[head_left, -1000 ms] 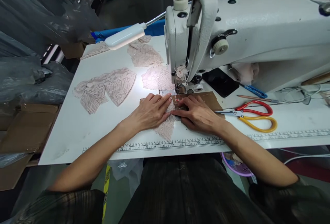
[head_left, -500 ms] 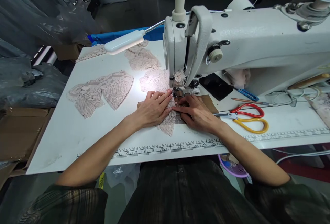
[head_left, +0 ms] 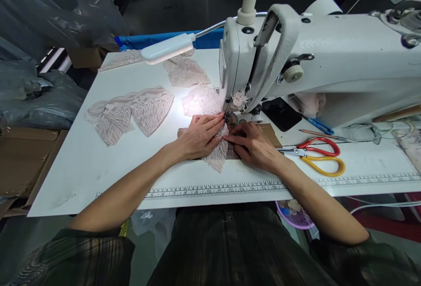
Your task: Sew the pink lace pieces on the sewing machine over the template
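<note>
A pale pink lace piece [head_left: 217, 156] lies on the white table under the needle of a white sewing machine [head_left: 296, 58]. My left hand [head_left: 200, 137] rests flat on the lace, fingers stretched toward the presser foot [head_left: 230, 118]. My right hand [head_left: 255, 145] presses flat on the lace and on a brown card [head_left: 271, 132] beside the foot, fingertips almost touching those of the left hand. Neither hand grips anything.
More lace pieces [head_left: 131, 112] lie at the left and behind the needle [head_left: 186, 73]. Red and yellow scissors [head_left: 315, 156], a pencil [head_left: 315, 133] and blue snips [head_left: 319, 125] lie to the right. A lamp [head_left: 167, 48] hangs above. A ruler strip [head_left: 210, 188] runs along the table's front edge.
Both hands have slid the lace forward toward the presser foot, so less of it trails behind them. The camera view shifted slightly to the left.
</note>
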The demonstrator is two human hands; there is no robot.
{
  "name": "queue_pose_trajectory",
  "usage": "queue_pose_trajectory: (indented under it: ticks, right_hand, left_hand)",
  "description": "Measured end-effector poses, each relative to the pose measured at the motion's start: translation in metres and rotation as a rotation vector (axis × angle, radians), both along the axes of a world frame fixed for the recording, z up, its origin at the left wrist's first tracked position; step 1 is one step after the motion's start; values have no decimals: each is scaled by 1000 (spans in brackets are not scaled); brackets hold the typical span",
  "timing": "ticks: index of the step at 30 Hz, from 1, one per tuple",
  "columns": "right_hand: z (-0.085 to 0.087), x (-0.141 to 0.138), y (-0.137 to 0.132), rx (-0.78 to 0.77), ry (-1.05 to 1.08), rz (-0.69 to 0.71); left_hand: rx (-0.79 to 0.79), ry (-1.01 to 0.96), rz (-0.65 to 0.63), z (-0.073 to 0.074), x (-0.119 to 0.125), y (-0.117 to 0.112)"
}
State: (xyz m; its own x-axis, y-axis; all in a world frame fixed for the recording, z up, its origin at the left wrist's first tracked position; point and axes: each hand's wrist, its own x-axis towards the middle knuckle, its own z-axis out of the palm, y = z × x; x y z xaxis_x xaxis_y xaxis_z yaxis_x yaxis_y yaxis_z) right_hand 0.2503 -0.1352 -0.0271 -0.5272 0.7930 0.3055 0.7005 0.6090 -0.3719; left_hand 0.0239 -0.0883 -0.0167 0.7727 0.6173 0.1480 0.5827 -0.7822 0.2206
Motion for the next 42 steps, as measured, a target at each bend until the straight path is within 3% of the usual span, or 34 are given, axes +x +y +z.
queue_pose_trajectory:
  ticks: [15,23,32,42]
  right_hand:
    - [-2,2,2,11,107,31]
    - [-2,4,2,6,63,33]
    - [1,1,2,18,-14,9]
    - [2,-6,2,-11,-109,-105]
  left_hand:
    - [104,17,-4,-5,1,-2]
    - [250,-126,-36,-4,3,-1]
    - [308,-52,-88,0,1,2]
    - [222,-1,18,1,4,5]
